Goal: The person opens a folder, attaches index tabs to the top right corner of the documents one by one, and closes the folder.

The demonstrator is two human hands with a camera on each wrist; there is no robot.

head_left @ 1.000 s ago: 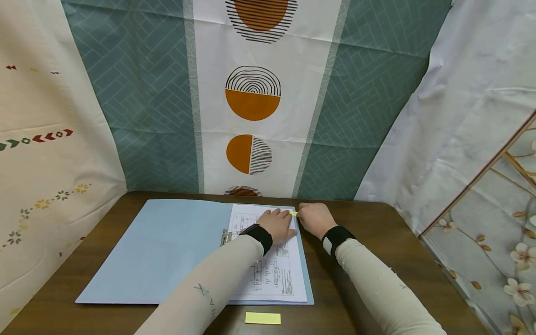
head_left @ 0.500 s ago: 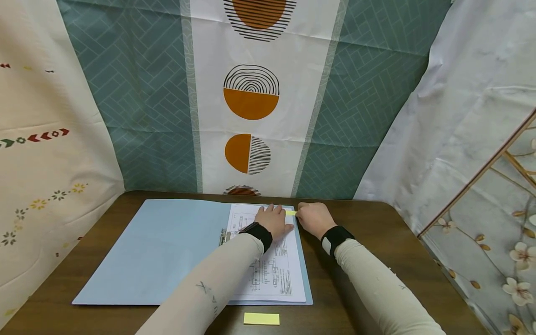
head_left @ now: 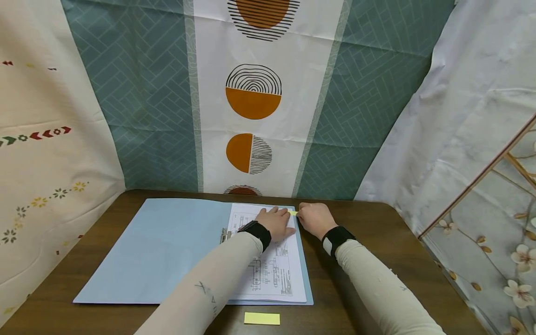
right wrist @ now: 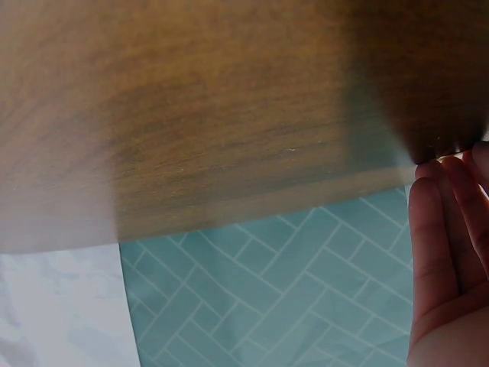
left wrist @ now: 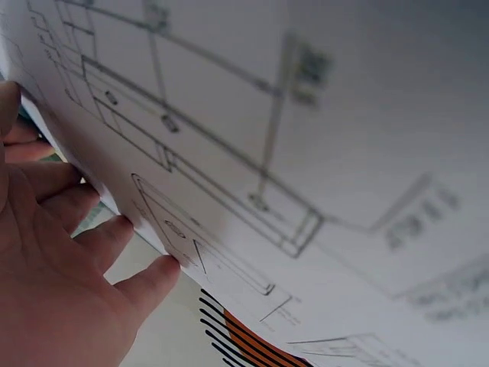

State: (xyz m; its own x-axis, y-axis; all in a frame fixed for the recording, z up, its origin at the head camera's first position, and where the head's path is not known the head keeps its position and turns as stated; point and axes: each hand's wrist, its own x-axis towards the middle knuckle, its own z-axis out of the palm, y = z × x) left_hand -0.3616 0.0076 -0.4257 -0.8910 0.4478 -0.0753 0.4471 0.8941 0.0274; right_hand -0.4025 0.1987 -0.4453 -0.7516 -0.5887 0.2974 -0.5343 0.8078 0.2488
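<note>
In the middle of the head view, the left hand (head_left: 272,223) lies on the white papers (head_left: 289,263) with its fingers straight and spread a bit. It has hold of nothing; it just rests on the top sheet, which has black line drawings on it. Just to its right, the right hand (head_left: 317,219) has its fingers curled in, and its tips pinch one end of a small yellow strip (head_left: 293,213) — this sits by the top right corner of the papers. The papers lie on the right side of an open blue folder (head_left: 159,251), beside a shiny metal clip (head_left: 224,236). At the bottom middle of the frame, a yellow note (a longer one) (head_left: 262,318) lies flat on the brown table (head_left: 402,265), just below the folder.
</note>
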